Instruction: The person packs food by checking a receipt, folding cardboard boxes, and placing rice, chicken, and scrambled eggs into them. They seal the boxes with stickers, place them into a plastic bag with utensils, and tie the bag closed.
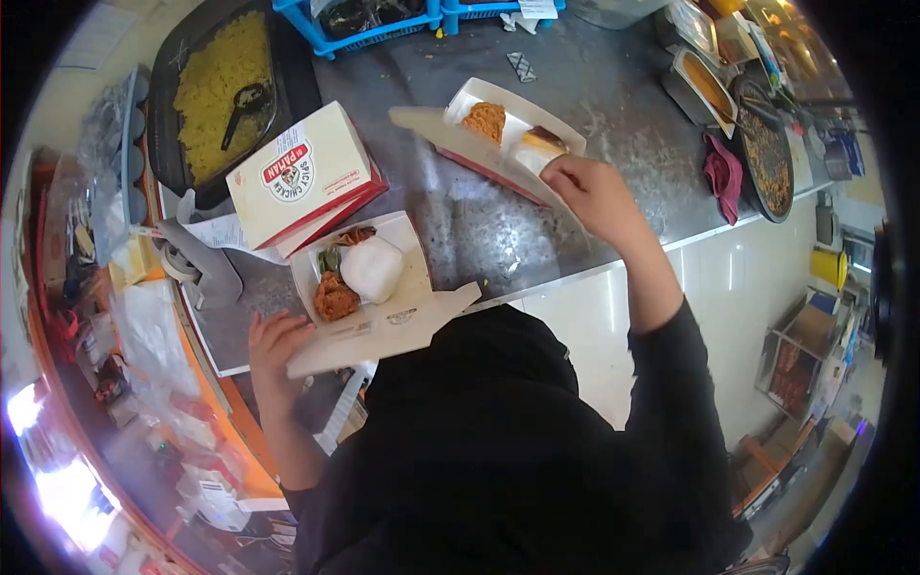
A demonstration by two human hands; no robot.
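My left hand (276, 347) is at the left end of a raised lid, fingers stretched out and apart. That lid belongs to an open meal box (407, 251) holding a white mound of rice (373, 269), fried chicken (335, 296) and some dark and green sides. My right hand (586, 195) reaches over a second open box (467, 98), fingers pinched together beside a white-and-brown piece (540, 149). I cannot tell what is in that pinch. Another piece of fried chicken (485, 122) lies at the box's left end.
Closed printed meal boxes (302, 177) stand stacked at left, beside a big tray of yellow rice (216, 81) with a black spoon. Blue baskets (335, 40) line the back. At right are a pan (767, 153), a metal container (704, 91) and a maroon cloth (722, 177).
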